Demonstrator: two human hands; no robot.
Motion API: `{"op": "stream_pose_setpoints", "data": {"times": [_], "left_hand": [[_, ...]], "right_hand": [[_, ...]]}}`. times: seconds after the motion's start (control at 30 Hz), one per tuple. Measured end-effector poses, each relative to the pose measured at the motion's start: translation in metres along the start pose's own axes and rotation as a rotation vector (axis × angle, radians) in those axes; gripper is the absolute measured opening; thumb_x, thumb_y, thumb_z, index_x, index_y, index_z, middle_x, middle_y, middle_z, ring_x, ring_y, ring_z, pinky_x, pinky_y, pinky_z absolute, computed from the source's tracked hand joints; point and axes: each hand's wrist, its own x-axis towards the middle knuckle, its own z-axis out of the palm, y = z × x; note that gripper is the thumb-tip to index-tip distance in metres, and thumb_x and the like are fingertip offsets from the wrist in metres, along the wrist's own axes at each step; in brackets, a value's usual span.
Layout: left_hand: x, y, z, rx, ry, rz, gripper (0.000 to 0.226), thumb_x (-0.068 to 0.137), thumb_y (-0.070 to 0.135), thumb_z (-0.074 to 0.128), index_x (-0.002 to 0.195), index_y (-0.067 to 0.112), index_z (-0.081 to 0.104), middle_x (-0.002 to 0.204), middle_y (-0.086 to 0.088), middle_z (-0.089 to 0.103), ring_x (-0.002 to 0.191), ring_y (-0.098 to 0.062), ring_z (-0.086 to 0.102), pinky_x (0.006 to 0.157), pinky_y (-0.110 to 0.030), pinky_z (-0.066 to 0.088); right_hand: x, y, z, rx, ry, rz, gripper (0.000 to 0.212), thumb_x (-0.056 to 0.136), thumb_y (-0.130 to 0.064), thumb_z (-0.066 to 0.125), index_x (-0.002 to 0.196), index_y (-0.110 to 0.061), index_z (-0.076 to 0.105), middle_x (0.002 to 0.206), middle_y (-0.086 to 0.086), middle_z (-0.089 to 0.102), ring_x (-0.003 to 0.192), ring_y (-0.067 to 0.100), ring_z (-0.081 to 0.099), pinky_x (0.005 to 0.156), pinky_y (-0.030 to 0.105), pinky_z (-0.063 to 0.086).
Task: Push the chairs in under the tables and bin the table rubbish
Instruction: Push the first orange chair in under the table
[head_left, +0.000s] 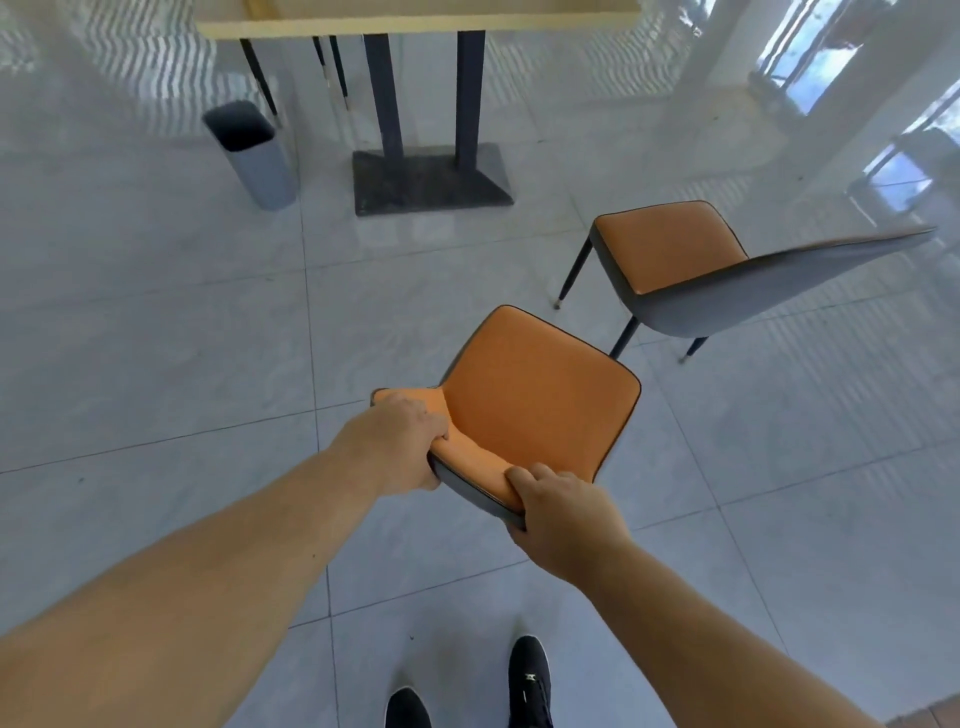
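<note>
An orange-seated chair with a grey back shell stands on the tiled floor in front of me. My left hand grips the left part of its backrest top. My right hand grips the right part of the same backrest. A second orange chair stands to the right, pulled away from the table and turned at an angle. The light wooden table is at the top, on two dark posts and a dark base plate. A grey bin stands on the floor left of the base.
Thin dark chair legs show under the far side of the table. White pillars and windows fill the upper right. My black shoes are on the grey tiles below the chair. Open floor lies between the held chair and the table.
</note>
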Motion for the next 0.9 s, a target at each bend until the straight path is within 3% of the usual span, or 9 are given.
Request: {"op": "stream_pose_setpoints", "data": {"times": [0.2, 0.3, 0.43, 0.67, 0.9], "left_hand": [[0.019, 0.019, -0.003, -0.096, 0.097, -0.098, 0.040, 0.080, 0.045, 0.074, 0.116, 0.031, 0.068, 0.098, 0.010, 0.049, 0.112, -0.019, 0.049, 0.079, -0.037, 0.051], [0.032, 0.029, -0.008, -0.110, 0.148, -0.164, 0.029, 0.080, 0.046, 0.072, 0.104, 0.031, 0.067, 0.093, 0.011, 0.052, 0.105, -0.020, 0.051, 0.076, -0.040, 0.055], [0.055, 0.032, -0.017, -0.112, 0.202, -0.282, 0.029, 0.079, 0.049, 0.069, 0.103, 0.032, 0.064, 0.099, 0.007, 0.058, 0.097, -0.019, 0.051, 0.074, -0.040, 0.056], [0.099, -0.008, -0.047, -0.144, 0.233, -0.377, 0.028, 0.082, 0.048, 0.069, 0.102, 0.031, 0.059, 0.099, 0.004, 0.056, 0.097, -0.020, 0.052, 0.076, -0.039, 0.055], [0.158, -0.071, -0.084, -0.156, 0.256, -0.381, 0.031, 0.077, 0.055, 0.068, 0.095, 0.033, 0.055, 0.095, 0.005, 0.054, 0.091, -0.019, 0.051, 0.079, -0.040, 0.056]], "right_hand": [[0.029, 0.049, -0.022, -0.060, -0.011, -0.058, 0.038, 0.099, -0.049, 0.053, 0.133, -0.031, 0.050, 0.105, -0.003, 0.061, 0.085, 0.022, 0.059, 0.065, 0.034, 0.050], [0.053, 0.075, -0.039, -0.075, -0.032, -0.091, 0.038, 0.099, -0.048, 0.055, 0.133, -0.033, 0.050, 0.107, -0.002, 0.061, 0.090, 0.023, 0.060, 0.068, 0.031, 0.045], [0.093, 0.098, -0.060, -0.101, -0.040, -0.150, 0.032, 0.098, -0.046, 0.057, 0.125, -0.031, 0.052, 0.106, -0.002, 0.060, 0.094, 0.025, 0.061, 0.069, 0.032, 0.043], [0.179, 0.103, -0.088, -0.128, -0.039, -0.258, 0.031, 0.097, -0.046, 0.059, 0.124, -0.032, 0.052, 0.103, -0.002, 0.060, 0.091, 0.026, 0.062, 0.069, 0.034, 0.045], [0.273, 0.101, -0.122, -0.152, -0.051, -0.257, 0.034, 0.097, -0.047, 0.060, 0.127, -0.032, 0.051, 0.107, -0.001, 0.061, 0.098, 0.026, 0.062, 0.079, 0.036, 0.052]]}}
